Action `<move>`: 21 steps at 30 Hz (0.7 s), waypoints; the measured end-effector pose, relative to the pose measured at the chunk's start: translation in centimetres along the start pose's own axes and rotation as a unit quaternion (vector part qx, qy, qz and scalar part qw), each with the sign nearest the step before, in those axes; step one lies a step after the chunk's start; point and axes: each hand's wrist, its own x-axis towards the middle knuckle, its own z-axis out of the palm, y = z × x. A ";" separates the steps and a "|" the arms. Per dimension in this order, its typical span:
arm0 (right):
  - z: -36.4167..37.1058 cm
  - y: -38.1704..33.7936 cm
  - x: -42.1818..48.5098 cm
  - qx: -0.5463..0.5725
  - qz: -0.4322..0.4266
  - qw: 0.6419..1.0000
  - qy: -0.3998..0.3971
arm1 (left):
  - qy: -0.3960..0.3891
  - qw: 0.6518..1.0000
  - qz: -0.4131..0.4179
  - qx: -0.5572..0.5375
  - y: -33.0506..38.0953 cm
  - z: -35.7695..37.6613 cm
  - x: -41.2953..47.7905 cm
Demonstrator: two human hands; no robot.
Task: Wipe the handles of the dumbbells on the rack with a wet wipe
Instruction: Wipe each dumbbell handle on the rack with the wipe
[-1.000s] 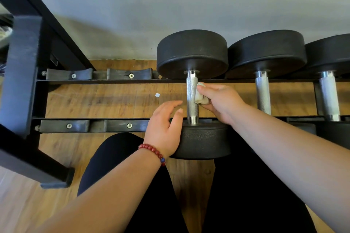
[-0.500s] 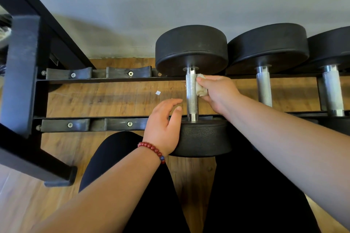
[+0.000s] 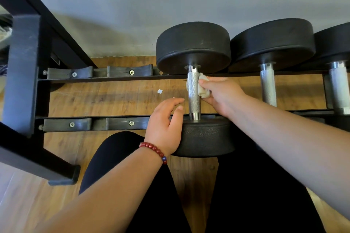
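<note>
A black dumbbell lies across the rack rails [image 3: 113, 78], its knurled silver handle [image 3: 194, 100] pointing away from me. My right hand [image 3: 223, 94] pinches a crumpled white wet wipe [image 3: 203, 86] against the upper part of that handle; the wipe wraps partly behind the bar. My left hand [image 3: 164, 126] rests with relaxed fingers on the near black head [image 3: 206, 138] of the same dumbbell, fingertips close to the handle. Two more dumbbells with silver handles [image 3: 268, 85] [image 3: 339, 89] lie to the right.
The black rack frame post [image 3: 22, 73] stands at the left, with two vacant cradles [image 3: 70, 73] on the rails beside it. A small white scrap [image 3: 159, 91] lies on the wooden floor under the rack. A grey wall is behind. My legs in black are below.
My right hand has slid the wipe up the handle toward the far head and wrapped it further round the bar. My left hand has stayed on the near head.
</note>
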 end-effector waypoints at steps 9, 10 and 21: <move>0.5 -0.5 0.3 0.058 0.021 0.998 0.005 | 0.000 1.000 0.003 0.007 -0.1 0.0 -0.1; 0.1 -0.1 0.0 0.040 0.035 0.999 -0.004 | 0.000 1.000 0.002 0.006 -0.1 0.0 -0.1; -0.7 -0.1 0.0 0.005 0.056 0.998 -0.026 | -0.002 1.000 -0.002 0.002 0.0 -0.1 -0.1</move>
